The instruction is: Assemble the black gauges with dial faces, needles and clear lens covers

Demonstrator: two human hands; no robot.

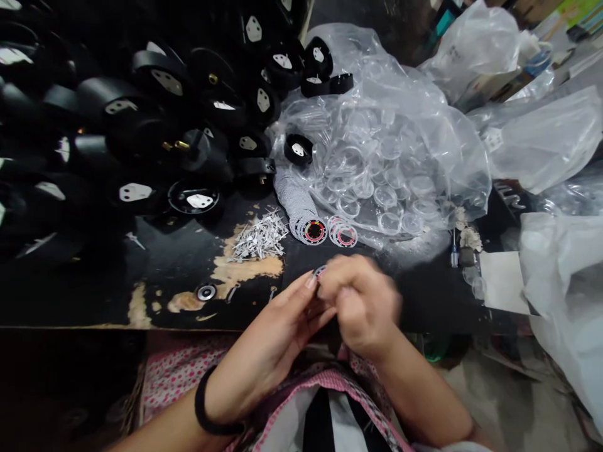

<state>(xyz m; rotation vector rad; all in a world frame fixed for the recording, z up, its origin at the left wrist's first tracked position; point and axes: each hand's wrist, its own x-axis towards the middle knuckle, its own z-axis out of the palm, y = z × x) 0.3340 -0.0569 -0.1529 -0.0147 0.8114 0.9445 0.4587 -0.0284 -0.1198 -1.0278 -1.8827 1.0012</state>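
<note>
My left hand (292,317) is closed around a small round dial (320,271), of which only a grey-and-dark edge shows by the thumb. My right hand (362,301) is curled in a fist over it, slightly smeared by motion. Whatever its fingers pinch is hidden. Just beyond my hands lies a row of overlapping printed dial discs (315,231) with red and black centres. Beside it are a few more red-ringed discs (346,236). A heap of small white pointers (260,237) lies to the left of the discs.
Many black round housings (193,198) with white plates crowd the back left. A clear plastic bag (414,107) with transparent round covers (386,196) spreads behind. A small round metal part (206,292) lies front left. A screwdriver (454,254) and white card (504,282) are at right.
</note>
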